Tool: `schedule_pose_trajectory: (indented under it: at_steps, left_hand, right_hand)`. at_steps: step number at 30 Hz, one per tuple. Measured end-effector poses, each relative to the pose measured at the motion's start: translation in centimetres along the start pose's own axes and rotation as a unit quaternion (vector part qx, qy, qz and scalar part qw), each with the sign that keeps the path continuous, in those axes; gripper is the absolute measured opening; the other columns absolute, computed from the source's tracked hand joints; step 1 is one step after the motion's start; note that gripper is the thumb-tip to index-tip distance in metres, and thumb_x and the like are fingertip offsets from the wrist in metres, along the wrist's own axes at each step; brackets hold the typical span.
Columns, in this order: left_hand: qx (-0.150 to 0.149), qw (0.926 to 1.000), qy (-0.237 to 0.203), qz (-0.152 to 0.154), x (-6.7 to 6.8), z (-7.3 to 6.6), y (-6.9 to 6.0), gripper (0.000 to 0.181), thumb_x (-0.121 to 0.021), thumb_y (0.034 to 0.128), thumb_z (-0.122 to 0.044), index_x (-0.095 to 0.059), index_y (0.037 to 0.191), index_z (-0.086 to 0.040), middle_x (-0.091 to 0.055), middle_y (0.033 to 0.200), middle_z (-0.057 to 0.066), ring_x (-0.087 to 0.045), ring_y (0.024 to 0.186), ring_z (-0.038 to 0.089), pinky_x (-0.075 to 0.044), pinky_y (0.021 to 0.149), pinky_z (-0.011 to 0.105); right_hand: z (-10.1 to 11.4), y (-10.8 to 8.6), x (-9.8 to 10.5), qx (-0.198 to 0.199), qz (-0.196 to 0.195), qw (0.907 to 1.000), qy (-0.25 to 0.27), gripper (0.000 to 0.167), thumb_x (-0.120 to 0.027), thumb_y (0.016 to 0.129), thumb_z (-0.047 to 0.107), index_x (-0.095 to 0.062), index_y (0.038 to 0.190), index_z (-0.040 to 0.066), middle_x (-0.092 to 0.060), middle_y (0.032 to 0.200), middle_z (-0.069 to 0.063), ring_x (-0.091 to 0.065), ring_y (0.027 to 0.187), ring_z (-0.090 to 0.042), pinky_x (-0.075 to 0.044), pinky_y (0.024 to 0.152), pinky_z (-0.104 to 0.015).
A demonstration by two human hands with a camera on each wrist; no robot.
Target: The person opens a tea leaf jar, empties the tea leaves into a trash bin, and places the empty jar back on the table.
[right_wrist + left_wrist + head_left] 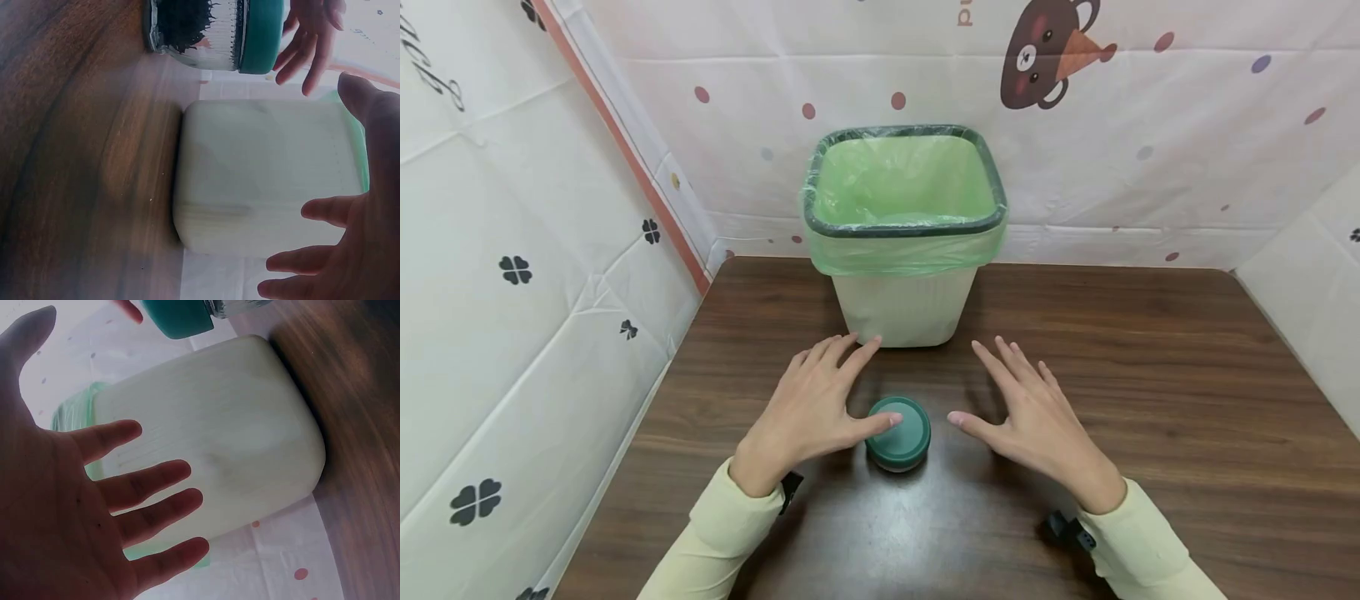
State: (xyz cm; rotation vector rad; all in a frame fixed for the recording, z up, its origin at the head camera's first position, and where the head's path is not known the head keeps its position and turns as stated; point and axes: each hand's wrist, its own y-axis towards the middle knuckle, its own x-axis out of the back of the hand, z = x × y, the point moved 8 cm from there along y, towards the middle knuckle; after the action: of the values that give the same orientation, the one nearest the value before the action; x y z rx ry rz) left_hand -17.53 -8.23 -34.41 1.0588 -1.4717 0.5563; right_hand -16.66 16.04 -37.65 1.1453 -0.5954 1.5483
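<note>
Evidently the left hand (816, 410) and right hand (1036, 421), fingers wide and empty, flanked the clear, round, green-lidded jar (906, 440) in front of the cream plastic bin (901, 307), where closing evenly seemed steadiest.

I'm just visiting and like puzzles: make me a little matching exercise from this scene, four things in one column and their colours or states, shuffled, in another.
Things:
1. Jar lid
2. Bin
3. Left hand
4. Table

Colours and states:
A. Open, with fingers spread
B. Brown, with a wood-grain look
C. Dark green all over its top
D. Lined with a light green bag

Right pairs: 1-C, 2-D, 3-A, 4-B
</note>
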Motion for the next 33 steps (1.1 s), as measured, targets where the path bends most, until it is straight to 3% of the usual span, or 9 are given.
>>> schedule_pose_trajectory:
  at_steps: [17,33]
  left_hand:
    - [-0.024,0.9993,-0.017,0.021,-0.5,-1.2,-0.1,0.094,-0.055,0.0818,-0.081,-0.045,0.154,-0.021,-0.051,0.146,0.008,-0.049,0.130,0.029,-0.043,0.101,0.054]
    - [-0.031,0.9983,-0.015,0.047,-1.5,-1.9,0.1,0.100,-0.052,0.0795,-0.085,-0.039,0.157,-0.023,-0.050,0.147,0.008,-0.050,0.129,0.029,-0.044,0.100,0.053]
  right_hand:
    - [0.3,-0.1,-0.5,0.004,0.008,1.0000,-0.003,0.099,-0.063,0.082,0.076,-0.031,0.160,0.024,-0.033,0.159,-0.021,-0.030,0.146,-0.042,-0.022,0.109,-0.071]
    - [0.4,-0.2,-1.1,0.007,0.023,0.9997,-0.002,0.102,-0.061,0.081,0.079,-0.027,0.161,0.026,-0.032,0.160,-0.018,-0.031,0.146,-0.038,-0.023,0.110,-0.069]
